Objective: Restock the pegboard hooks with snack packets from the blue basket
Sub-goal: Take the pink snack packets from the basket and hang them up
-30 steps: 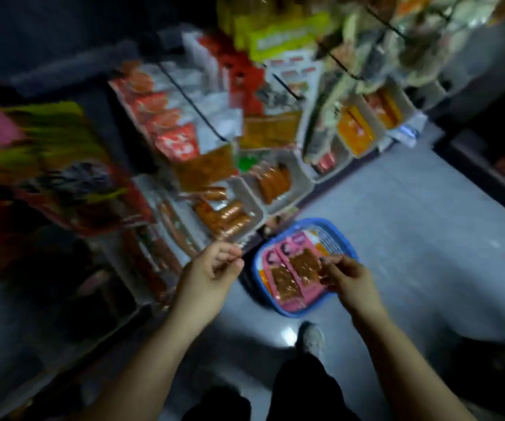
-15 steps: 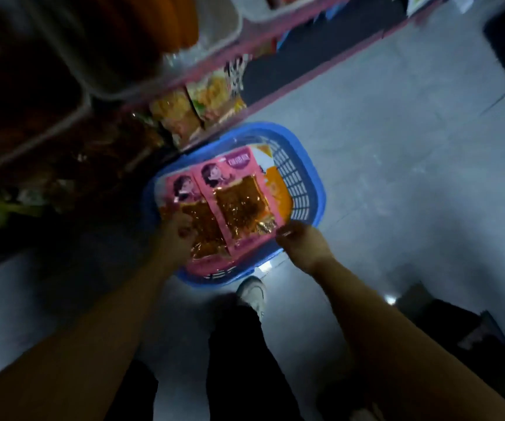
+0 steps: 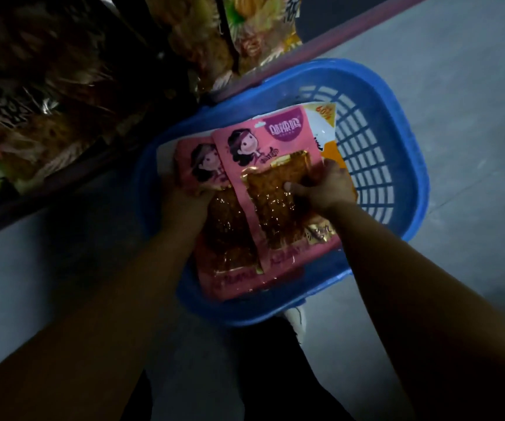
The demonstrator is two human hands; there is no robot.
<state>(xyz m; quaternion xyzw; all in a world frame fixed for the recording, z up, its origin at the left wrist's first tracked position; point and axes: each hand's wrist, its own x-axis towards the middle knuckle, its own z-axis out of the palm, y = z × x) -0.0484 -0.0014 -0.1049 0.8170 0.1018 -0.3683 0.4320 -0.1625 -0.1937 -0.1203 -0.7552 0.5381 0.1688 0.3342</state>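
Note:
A blue basket (image 3: 397, 123) stands on the grey floor against the shelf base. Inside lie pink snack packets with a cartoon face and a clear window of brown snack. The top pink packet (image 3: 263, 147) overlaps a second pink packet (image 3: 196, 159) to its left. My right hand (image 3: 324, 185) grips the top packet's right side, thumb pressed on its window. My left hand (image 3: 184, 197) holds the left packet at its edge, fingers curled round it. An orange and white packet (image 3: 324, 123) shows beneath them.
The dark bottom shelf (image 3: 63, 86) at upper left holds several bagged snacks, with yellow bags (image 3: 254, 28) at top centre. Its edge rail (image 3: 306, 53) runs right behind the basket. Grey floor (image 3: 473, 86) spreads to the right. My white shoe (image 3: 296, 320) sits below the basket.
The view dropped from the pegboard hooks to the basket and closed in. Both hands went down into the basket and took hold of the pink packets.

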